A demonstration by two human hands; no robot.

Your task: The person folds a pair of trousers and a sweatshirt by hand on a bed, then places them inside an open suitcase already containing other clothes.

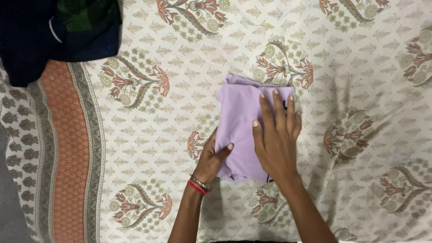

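A lilac cotton garment [240,130], already folded into a compact rectangle, is seen near the middle of the floral printed bedsheet [360,58]. It is pressed flat under the open right hand [276,135], while its left edge is pinched by the left hand [211,159]. Only smoothing appears left.

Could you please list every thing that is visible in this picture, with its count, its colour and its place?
folded garment: one, lilac, middle of the picture, lying on the bedsheet under both hands
bedsheet: one, cream with red and green floral print and an orange-and-green border stripe at the left, covers nearly the whole view
dark clothes: one heap, navy with a green part, top left corner on the bedsheet
bangles: a few, red and metallic, on the left wrist
left hand: one, grips the lower left edge of the folded garment, thumb on top
right hand: one, lies flat with fingers spread on the right half of the folded garment
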